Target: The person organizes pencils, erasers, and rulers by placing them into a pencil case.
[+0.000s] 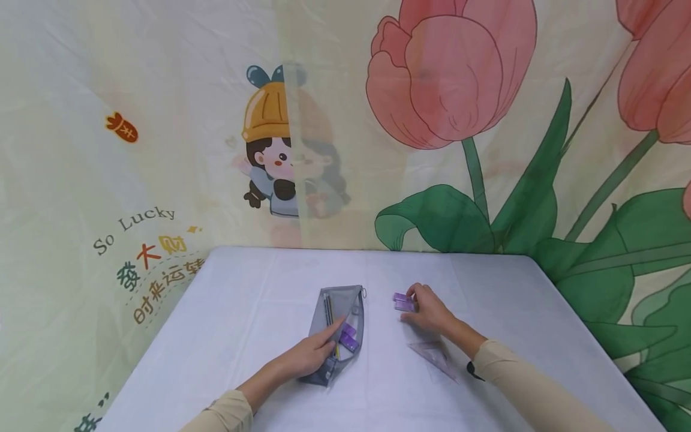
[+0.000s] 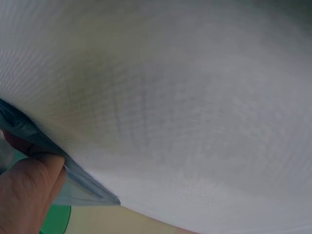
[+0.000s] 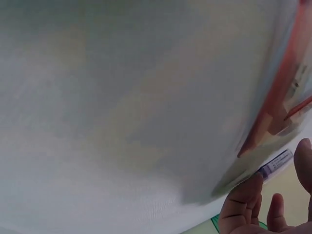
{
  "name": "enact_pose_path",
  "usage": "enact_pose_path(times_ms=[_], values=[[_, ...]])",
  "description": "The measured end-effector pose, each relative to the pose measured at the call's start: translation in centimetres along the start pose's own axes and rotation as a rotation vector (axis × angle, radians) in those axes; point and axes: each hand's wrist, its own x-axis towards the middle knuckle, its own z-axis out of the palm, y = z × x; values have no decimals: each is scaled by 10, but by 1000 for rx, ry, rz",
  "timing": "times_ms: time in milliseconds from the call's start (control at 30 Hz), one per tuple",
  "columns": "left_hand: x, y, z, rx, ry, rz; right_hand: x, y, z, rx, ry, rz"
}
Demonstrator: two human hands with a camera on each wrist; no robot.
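We are holding the mesh pouch [image 1: 339, 333] mid-table with our left hand [image 1: 309, 356], pencils and a purple item already inside. Our right hand [image 1: 429, 312] is pinching a purple block [image 1: 402, 302] beside it; a clear set square [image 1: 433, 355] is waiting outside.

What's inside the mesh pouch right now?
Through the grey mesh pouch show dark pencils and a purple item. The left hand covers the lower part, so anything there is hidden.

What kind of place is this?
Probably a small home-style recording corner: a white-covered table, cartoon and tulip printed cloth hung behind it, and a mesh pencil case with stationery.
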Motion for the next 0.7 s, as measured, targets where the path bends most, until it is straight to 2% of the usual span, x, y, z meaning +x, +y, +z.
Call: enact_pose_path(times_ms=[167, 467, 700], values=[[0, 0, -1, -5, -4, 7, 3, -1, 5, -47, -8, 16], [1, 1, 0, 8, -3, -3, 3, -6, 6, 0, -53, 80], [0, -2, -1, 12, -6, -3, 0, -7, 8, 6, -50, 74]])
